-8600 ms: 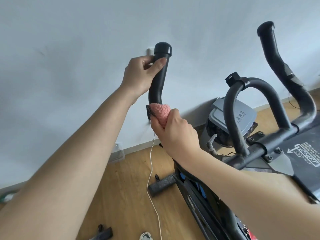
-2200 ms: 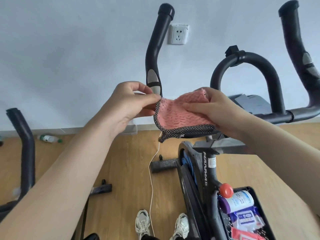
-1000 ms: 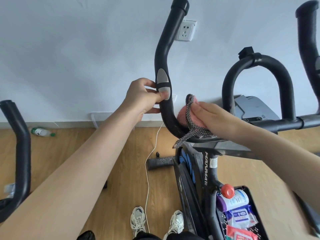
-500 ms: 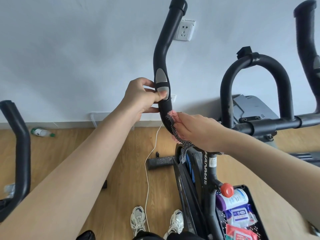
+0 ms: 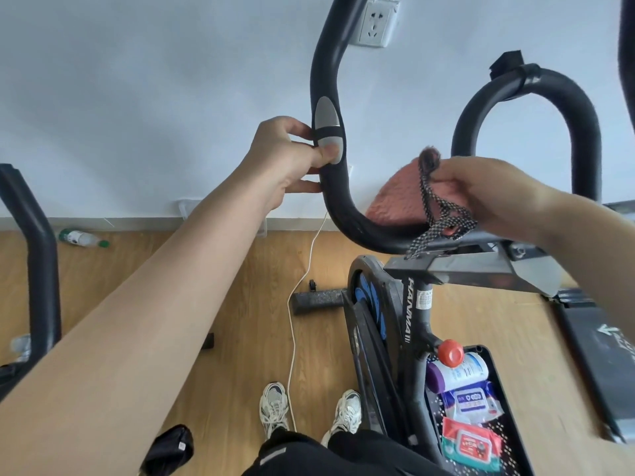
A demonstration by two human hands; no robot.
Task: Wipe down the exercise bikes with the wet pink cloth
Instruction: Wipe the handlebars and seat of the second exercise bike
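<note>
A black exercise bike (image 5: 409, 324) stands before me, its left handlebar (image 5: 326, 80) curving up the wall. My left hand (image 5: 288, 159) grips that bar at the grey sensor pad, thumb on the pad. My right hand (image 5: 488, 197) holds the pink cloth (image 5: 398, 197), which has a black-and-white mesh edge. The cloth rests against the lower bend of the handlebar, just above the stem plate. The looped centre bar (image 5: 529, 104) rises behind my right hand.
A tray (image 5: 515, 424) low on the bike frame holds wipe packs and a bottle. A white cable (image 5: 295, 304) runs from the wall across the wooden floor. Another bike's bar (image 5: 37, 255) stands at left. A wall socket (image 5: 374, 22) and a plastic bottle (image 5: 80, 238) are near the wall.
My right hand has moved with the cloth from the inner bend of the handlebar rightward along its lower part. My left hand keeps its grip at the sensor pad.
</note>
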